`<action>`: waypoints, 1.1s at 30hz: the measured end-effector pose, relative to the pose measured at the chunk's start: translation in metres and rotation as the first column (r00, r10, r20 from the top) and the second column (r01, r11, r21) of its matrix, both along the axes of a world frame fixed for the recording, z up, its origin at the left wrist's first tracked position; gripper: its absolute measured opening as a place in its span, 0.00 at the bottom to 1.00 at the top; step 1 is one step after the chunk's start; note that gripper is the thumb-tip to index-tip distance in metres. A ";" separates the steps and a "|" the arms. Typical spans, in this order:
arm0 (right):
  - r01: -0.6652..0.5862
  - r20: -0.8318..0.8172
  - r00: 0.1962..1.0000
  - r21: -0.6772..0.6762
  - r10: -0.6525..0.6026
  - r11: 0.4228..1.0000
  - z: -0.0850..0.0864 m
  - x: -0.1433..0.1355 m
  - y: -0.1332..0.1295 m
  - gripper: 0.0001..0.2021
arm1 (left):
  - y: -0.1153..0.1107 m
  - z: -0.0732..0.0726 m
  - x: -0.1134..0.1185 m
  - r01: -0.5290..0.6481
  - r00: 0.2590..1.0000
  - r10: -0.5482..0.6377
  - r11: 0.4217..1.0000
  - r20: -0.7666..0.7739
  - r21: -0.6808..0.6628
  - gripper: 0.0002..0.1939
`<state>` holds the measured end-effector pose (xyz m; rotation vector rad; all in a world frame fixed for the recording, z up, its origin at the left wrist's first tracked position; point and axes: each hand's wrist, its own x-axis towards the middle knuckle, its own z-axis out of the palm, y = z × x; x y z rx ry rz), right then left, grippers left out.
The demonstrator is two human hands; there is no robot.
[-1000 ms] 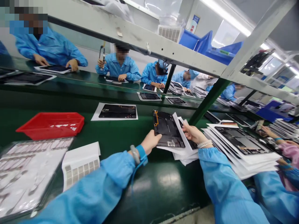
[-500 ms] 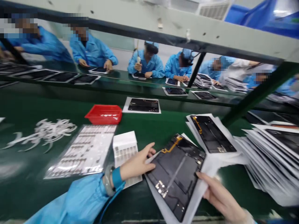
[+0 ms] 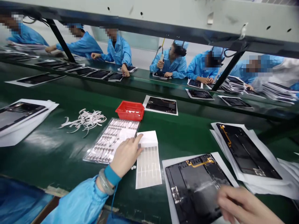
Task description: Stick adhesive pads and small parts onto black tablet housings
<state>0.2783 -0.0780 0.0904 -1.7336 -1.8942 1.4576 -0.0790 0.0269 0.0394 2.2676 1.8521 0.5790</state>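
My left hand (image 3: 127,154) reaches over the edge between a tray of small round parts with leads (image 3: 105,141) and a white sticker sheet (image 3: 149,165), thumb and forefinger apart, nothing visible between them. On white paper in front of me lies a black tablet housing (image 3: 193,186) with an orange flex cable near its top. Over the housing's right side is my right hand (image 3: 235,202), blurred, its fingers curled; whether it holds anything is hidden. Small white round pieces (image 3: 133,167) lie beside the sticker sheet.
A red bin (image 3: 130,111) stands behind the tray, near another housing (image 3: 161,105). White strips (image 3: 87,119) lie in a heap at left. More housings on paper (image 3: 247,149) are at right, others (image 3: 21,113) far left. People in blue work across the bench.
The view has turned left. My left hand has left the housing for the sticker sheet and tray. The housing now lies flatter on the bench, and my right hand has moved over it.
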 end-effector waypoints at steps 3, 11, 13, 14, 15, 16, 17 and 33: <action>-0.220 0.139 0.973 0.335 0.183 0.916 0.005 -0.068 0.046 0.13 | 0.000 -0.014 0.003 0.048 0.995 -0.046 0.999 0.086 -0.025 0.15; -0.406 0.356 0.911 0.671 0.211 0.620 -0.041 -0.173 0.117 0.07 | 0.000 -0.028 0.008 0.127 0.949 -0.122 0.992 0.291 0.001 0.07; -0.432 0.387 0.897 0.660 0.214 0.614 -0.046 -0.180 0.122 0.05 | -0.002 -0.029 0.008 0.137 0.941 -0.130 0.991 0.312 -0.002 0.06; -0.439 0.399 0.892 0.655 0.212 0.615 -0.047 -0.182 0.123 0.05 | -0.003 -0.028 0.008 0.140 0.938 -0.131 0.990 0.321 -0.007 0.06; -0.445 0.409 0.888 0.649 0.209 0.617 -0.047 -0.182 0.123 0.05 | -0.004 -0.028 0.008 0.142 0.936 -0.130 0.990 0.327 -0.012 0.07; -0.450 0.419 0.884 0.643 0.207 0.620 -0.046 -0.182 0.122 0.05 | -0.004 -0.028 0.007 0.143 0.934 -0.129 0.990 0.332 -0.018 0.07; -0.455 0.426 0.881 0.638 0.207 0.622 -0.044 -0.182 0.122 0.06 | -0.004 -0.028 0.007 0.144 0.933 -0.128 0.989 0.336 -0.025 0.08; -0.197 0.131 0.980 0.606 0.148 0.771 -0.029 -0.148 0.097 0.05 | -0.007 -0.027 0.002 0.139 0.953 -0.126 0.990 0.275 -0.029 0.17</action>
